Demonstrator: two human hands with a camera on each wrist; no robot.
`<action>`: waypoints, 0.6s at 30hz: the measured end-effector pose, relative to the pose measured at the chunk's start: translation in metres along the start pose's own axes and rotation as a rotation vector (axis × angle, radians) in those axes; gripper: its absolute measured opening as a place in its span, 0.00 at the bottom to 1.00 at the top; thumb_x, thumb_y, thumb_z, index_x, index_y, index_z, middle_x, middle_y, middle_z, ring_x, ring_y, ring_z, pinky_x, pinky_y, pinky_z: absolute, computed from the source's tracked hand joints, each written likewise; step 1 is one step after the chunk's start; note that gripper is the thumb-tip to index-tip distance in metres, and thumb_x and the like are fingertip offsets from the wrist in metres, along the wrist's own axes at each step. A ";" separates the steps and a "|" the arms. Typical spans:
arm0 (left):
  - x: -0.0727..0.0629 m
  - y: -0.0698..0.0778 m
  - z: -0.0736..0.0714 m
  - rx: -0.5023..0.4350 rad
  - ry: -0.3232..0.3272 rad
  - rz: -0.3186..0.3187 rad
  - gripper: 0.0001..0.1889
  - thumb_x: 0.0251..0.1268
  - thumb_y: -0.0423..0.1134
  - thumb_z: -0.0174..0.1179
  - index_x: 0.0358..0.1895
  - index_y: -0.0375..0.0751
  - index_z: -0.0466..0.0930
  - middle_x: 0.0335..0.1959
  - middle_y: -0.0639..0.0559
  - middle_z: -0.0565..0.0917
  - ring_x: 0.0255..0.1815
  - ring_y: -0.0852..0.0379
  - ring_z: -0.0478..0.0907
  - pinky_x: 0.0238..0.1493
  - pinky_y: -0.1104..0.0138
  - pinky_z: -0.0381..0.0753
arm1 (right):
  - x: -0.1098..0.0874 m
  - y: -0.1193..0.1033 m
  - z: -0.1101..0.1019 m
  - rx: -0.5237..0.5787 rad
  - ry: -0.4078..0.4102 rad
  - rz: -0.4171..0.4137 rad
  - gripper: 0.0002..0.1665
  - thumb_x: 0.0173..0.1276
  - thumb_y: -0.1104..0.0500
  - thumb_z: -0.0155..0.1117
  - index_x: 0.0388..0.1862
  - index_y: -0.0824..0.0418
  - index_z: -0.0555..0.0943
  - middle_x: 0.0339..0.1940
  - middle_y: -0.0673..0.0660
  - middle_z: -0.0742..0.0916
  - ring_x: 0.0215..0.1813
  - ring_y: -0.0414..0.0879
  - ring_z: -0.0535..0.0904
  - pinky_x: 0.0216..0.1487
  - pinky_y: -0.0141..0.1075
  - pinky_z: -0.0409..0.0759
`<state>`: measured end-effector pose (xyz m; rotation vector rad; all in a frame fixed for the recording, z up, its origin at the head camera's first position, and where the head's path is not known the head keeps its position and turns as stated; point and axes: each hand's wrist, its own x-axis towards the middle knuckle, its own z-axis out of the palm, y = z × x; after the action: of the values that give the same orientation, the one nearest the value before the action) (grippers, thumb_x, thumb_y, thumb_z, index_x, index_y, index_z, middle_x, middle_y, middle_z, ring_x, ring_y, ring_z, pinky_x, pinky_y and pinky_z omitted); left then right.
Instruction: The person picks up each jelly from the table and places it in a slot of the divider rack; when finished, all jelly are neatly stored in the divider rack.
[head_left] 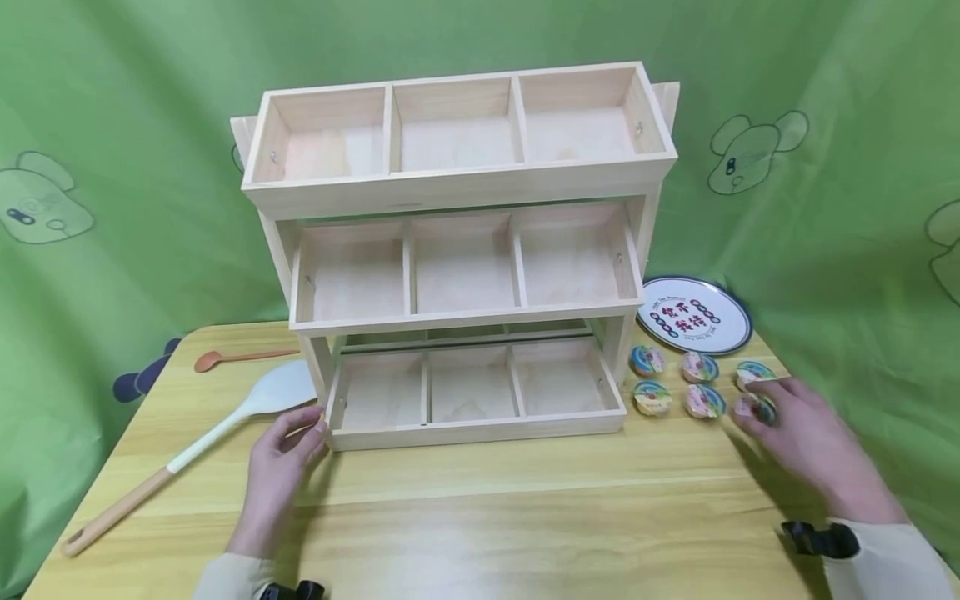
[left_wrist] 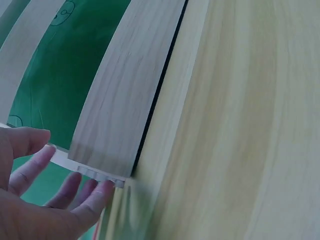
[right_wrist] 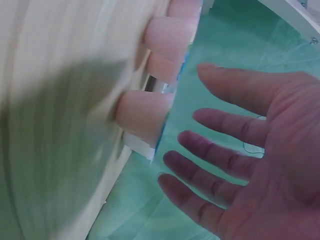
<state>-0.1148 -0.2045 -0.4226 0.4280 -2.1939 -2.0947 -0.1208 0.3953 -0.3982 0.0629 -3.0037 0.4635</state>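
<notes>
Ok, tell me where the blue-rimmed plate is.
In the head view, the blue-rimmed plate lies at the back right of the table, just right of the wooden rack and behind the small cups.

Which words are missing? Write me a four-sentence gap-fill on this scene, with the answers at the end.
1. The top tray of the wooden rack is divided into ____ compartments.
2. The left hand is at the left end of the ____ tray (top, middle or bottom).
3. In the head view, ____ small lidded cups are near the right hand.
4. The plate has a dark ____ rim.

Missing words: three; bottom; six; blue.
</notes>
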 end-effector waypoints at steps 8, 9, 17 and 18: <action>0.005 -0.010 0.004 -0.076 0.014 -0.038 0.17 0.67 0.26 0.59 0.58 0.27 0.75 0.56 0.45 0.76 0.54 0.52 0.77 0.56 0.66 0.81 | 0.004 0.005 0.007 -0.051 -0.037 0.034 0.36 0.66 0.51 0.67 0.61 0.75 0.70 0.54 0.82 0.69 0.50 0.81 0.66 0.45 0.77 0.67; 0.005 -0.011 0.005 -0.078 0.010 -0.038 0.17 0.67 0.26 0.59 0.58 0.27 0.75 0.57 0.44 0.75 0.54 0.52 0.77 0.56 0.67 0.81 | 0.004 0.006 0.007 -0.058 -0.041 0.035 0.36 0.65 0.51 0.68 0.61 0.75 0.70 0.53 0.82 0.68 0.50 0.81 0.66 0.45 0.76 0.67; 0.010 -0.015 0.005 -0.122 -0.025 -0.055 0.19 0.69 0.25 0.56 0.61 0.25 0.72 0.64 0.38 0.70 0.57 0.52 0.74 0.58 0.69 0.78 | 0.004 0.007 0.011 -0.089 -0.031 0.004 0.32 0.66 0.56 0.66 0.62 0.74 0.70 0.53 0.82 0.70 0.50 0.80 0.68 0.46 0.75 0.69; 0.010 -0.015 0.005 -0.126 -0.030 -0.056 0.19 0.69 0.25 0.56 0.62 0.25 0.71 0.64 0.38 0.69 0.57 0.51 0.74 0.59 0.69 0.78 | 0.004 0.007 0.011 -0.087 -0.030 0.005 0.32 0.67 0.57 0.65 0.62 0.74 0.69 0.53 0.82 0.70 0.50 0.80 0.68 0.46 0.75 0.69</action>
<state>-0.1239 -0.2028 -0.4391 0.4553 -2.0731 -2.2672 -0.1259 0.3987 -0.4107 0.0555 -3.0495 0.3345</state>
